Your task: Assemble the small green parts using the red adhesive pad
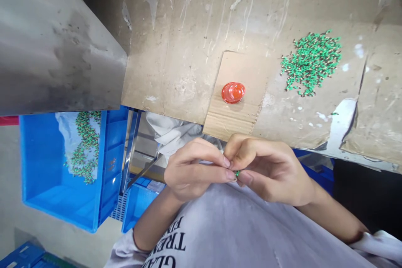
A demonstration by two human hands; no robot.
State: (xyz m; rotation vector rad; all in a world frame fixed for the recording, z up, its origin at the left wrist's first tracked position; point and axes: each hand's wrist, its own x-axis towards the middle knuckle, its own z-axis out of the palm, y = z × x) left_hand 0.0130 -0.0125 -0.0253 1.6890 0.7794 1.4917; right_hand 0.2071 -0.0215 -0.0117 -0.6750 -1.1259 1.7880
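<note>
Close to my body, above my shirt, my left hand (pixel 196 171) and my right hand (pixel 273 171) meet at the fingertips. A tiny green curved piece (pixel 237 173) shows between them, mostly hidden by the fingers. Both hands are closed in a pinch on it. Beyond them on the bench, a shallow red dish (pixel 233 93) with a glossy surface stands on a cardboard piece (pixel 241 67). To the right lies a loose pile of similar small green curved pieces (pixel 310 63) with pale or coppery ends.
The bench is covered with worn brown cardboard (pixel 176 71). A grey metal housing (pixel 56 42) rises at the left. Below it, a blue crate (pixel 44 159) holds more green pieces on a plastic bag. White cloth (pixel 172 130) hangs under the bench edge, above another blue bin (pixel 138 201).
</note>
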